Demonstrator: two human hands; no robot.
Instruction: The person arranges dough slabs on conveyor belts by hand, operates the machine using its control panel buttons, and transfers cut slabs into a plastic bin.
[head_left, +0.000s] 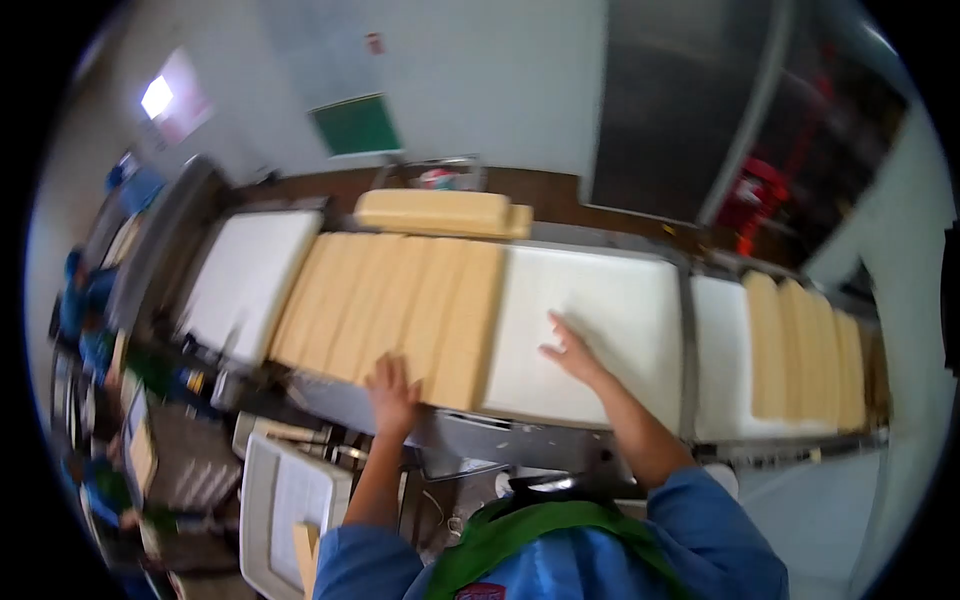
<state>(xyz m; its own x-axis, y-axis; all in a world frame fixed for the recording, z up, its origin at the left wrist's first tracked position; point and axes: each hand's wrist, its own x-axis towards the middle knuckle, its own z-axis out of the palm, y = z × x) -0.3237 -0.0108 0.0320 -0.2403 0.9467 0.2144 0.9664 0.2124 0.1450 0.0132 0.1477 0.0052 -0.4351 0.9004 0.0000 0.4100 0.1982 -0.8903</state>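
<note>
Long pale-yellow blocks [390,305] lie side by side across the white surface of the conveyor [590,300]. My left hand [393,392] rests at their near ends, fingers apart, holding nothing. Over the white surface to the right of these blocks is my right hand [572,352], its fingers spread and nothing in them. Another row of yellow blocks [803,355] lies on the separate white section at the far right. Behind the main row, a stacked yellow block [435,212] lies lengthwise along the back edge.
A white tub [262,510] with yellow pieces stands below at the left. Several people in blue [98,345] are at the far left. A metal rail [480,440] runs along the conveyor's front. A red object [750,200] stands behind at the right.
</note>
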